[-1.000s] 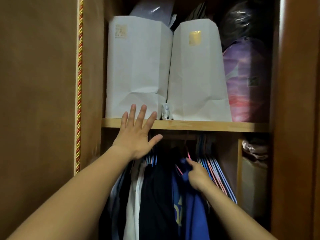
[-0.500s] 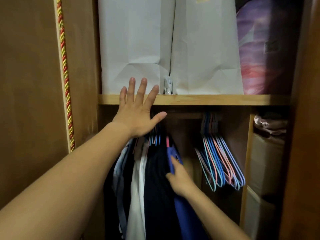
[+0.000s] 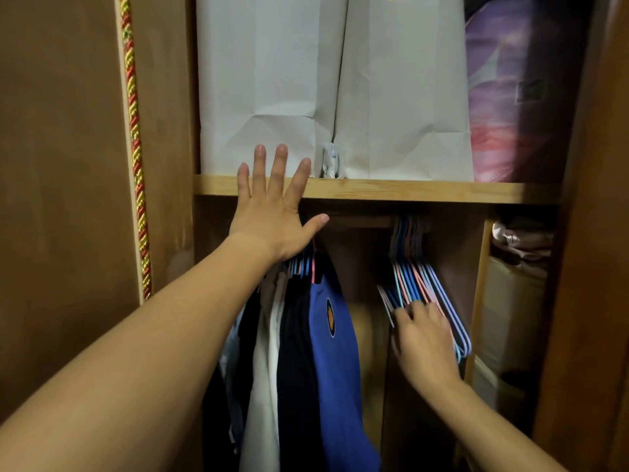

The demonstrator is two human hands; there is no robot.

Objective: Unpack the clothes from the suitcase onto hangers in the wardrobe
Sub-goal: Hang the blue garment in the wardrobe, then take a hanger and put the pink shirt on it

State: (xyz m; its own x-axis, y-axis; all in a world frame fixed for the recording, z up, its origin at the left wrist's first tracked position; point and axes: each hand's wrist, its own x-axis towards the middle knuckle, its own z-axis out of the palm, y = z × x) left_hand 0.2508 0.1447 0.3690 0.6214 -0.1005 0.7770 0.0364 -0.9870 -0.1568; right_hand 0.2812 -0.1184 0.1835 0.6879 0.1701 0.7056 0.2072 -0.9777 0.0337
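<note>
Now the wardrobe fills the view much as it did half a second ago, its brown door on the left edged with a red and gold cord, the camera barely shifted. On the shelf stand two white bags side by side, touching, with a purple bundle just to their right. Under the shelf the hung clothes are bunched at the left: dark pieces, a white one, and a blue shirt with a small badge as the rightmost. A second ago that shirt hung nearer the middle; it now sits against the others, with a bare gap between it and the empty hangers. These hangers, blue and pink, cluster on the rail at the right, beside a side compartment holding boxes and folded cloth.

The biggest change is the right hand. Half a second ago it was on the blue shirt; it has since let go and crossed the gap, and its blurred fingers now reach the lower bars of the empty hangers. Whether it grips one I cannot tell. Its forearm rises from the lower right corner.

The left hand has stayed put, arm stretched from the lower left, fingers straight and spread, lying flat over the shelf edge above the hung clothes, holding nothing.
</note>
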